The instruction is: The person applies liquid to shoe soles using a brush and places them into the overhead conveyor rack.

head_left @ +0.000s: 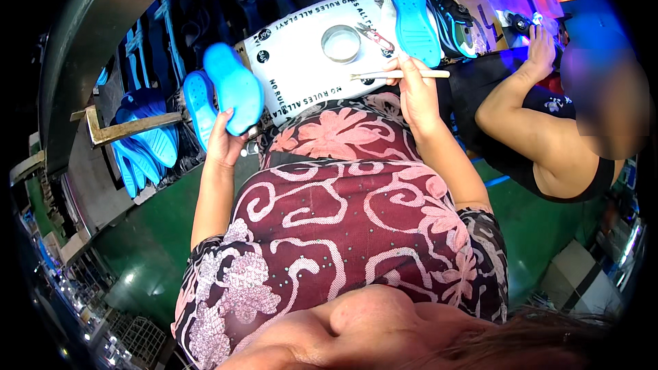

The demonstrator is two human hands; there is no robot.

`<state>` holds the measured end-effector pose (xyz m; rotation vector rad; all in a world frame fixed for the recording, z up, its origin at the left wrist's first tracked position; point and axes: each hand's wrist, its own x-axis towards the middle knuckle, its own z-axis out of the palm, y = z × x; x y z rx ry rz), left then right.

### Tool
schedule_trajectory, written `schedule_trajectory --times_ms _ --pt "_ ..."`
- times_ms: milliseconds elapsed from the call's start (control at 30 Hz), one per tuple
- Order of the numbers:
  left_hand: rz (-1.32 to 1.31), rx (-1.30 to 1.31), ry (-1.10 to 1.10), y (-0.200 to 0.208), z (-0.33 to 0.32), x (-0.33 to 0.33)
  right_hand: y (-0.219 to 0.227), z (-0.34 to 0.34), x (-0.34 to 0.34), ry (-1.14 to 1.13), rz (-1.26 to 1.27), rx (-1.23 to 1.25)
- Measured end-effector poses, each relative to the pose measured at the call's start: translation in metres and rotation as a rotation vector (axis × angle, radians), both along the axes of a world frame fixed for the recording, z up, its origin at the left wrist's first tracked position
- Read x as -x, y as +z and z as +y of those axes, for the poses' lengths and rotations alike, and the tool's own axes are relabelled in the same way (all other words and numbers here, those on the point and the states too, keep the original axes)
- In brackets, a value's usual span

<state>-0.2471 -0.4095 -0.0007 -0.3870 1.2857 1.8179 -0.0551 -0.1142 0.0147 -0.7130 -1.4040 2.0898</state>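
Blue sole (pixel 240 96): in the head view, raised at the left edge of the white printed sheet (pixel 295 48), partly overlapping a second sole (pixel 197 99).
Left hand (pixel 225 142): fingers pinching the blue sole at its lower edge.
Right hand (pixel 417 92): fingers pinching a pale-handled brush (pixel 434 74) near its middle.
Brush end: pointing left over the sheet, near the round bowl.
Round bowl (pixel 340 44): standing on the sheet, pale inside; cannot tell whether that is liquid.
Red-handled tool (pixel 384 42): just right of the bowl.
Beyond: a third sole (pixel 416 20) beside a black shoe (pixel 449 17).
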Motion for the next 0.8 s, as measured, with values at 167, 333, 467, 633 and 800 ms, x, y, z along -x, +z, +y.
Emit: schedule_trajectory --times_ms 167,333,467,633,800 --pt "0.55 0.06 -0.173 0.041 0.045 -0.035 0.018 -0.008 0.007 0.048 0.052 -0.027" --pt "0.849 -0.007 -0.134 0.048 0.073 -0.043 0.054 -0.02 0.018 0.181 0.107 -0.659" --pt "1.101 -0.017 -0.136 0.057 0.084 -0.043 0.064 -0.028 0.03 0.188 0.204 -0.914" --pt "1.051 -0.05 -0.129 0.053 0.087 -0.047 0.066 -0.035 0.042 0.178 0.271 -1.09" --pt "1.264 -0.056 -0.075 0.049 0.088 -0.045 0.059 -0.038 0.044 0.152 0.259 -1.212"
